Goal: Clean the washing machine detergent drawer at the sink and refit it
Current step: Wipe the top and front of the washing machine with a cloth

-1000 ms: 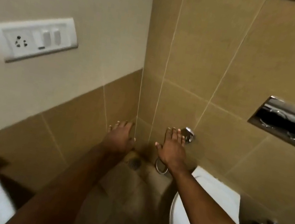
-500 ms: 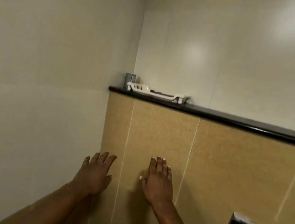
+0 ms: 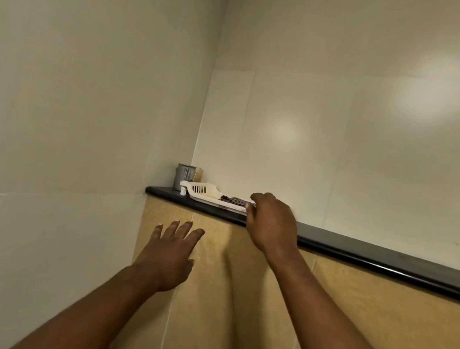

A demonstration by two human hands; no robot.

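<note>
Your right hand [image 3: 272,224], fingers curled, grips the end of the slotted white plastic drawer [image 3: 204,192] on a glossy black ledge [image 3: 390,261]; left hand [image 3: 169,255] fingers spread.

No text, label, brand or number can be read. The dark patterned packet [image 3: 233,200] lying in the white slotted tray [image 3: 204,191], just left of where the right hand [image 3: 270,224] grips the tray's end, shows only blurred markings. The grey cup [image 3: 184,177] further left is too small to tell.
</note>
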